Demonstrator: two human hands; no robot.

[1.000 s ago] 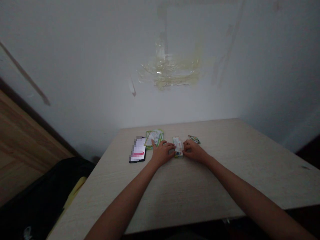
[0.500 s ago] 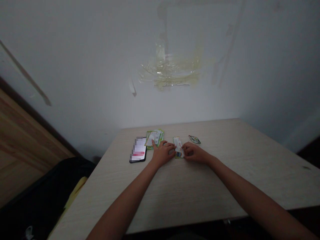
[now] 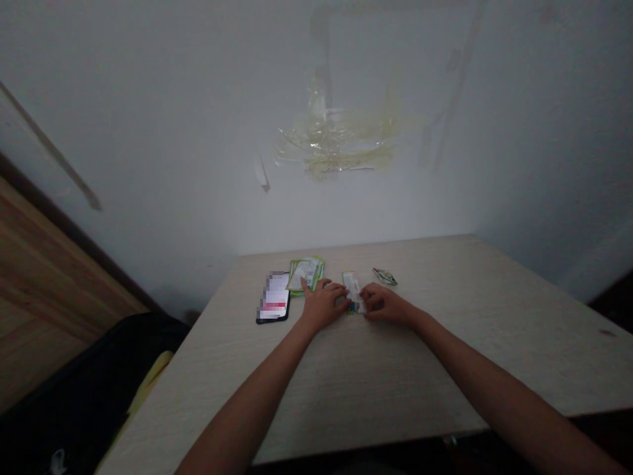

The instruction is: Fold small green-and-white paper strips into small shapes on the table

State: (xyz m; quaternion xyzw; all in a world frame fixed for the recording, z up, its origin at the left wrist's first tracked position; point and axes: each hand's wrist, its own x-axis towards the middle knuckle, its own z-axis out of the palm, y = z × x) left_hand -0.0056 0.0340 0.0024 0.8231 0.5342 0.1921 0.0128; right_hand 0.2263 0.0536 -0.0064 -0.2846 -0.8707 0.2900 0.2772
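Note:
A narrow white and green sachet [image 3: 353,288] lies flat on the pale wooden table [image 3: 376,369]. My left hand [image 3: 324,305] rests at the sachet's left edge, fingers curled against it, with one finger stretched toward a green packet [image 3: 306,272]. My right hand [image 3: 383,304] is at the sachet's right edge, fingers bent and pinching its lower end. A small dark torn scrap [image 3: 385,276] lies just beyond my right hand.
A phone [image 3: 273,296] with a lit screen lies left of the green packet. The white wall behind carries old tape residue [image 3: 336,142]. A dark bag [image 3: 74,396] sits on the floor at the left, beside a wooden panel [image 3: 44,277].
My right hand has slid slightly left and nearer along the sachet. My left hand has barely moved.

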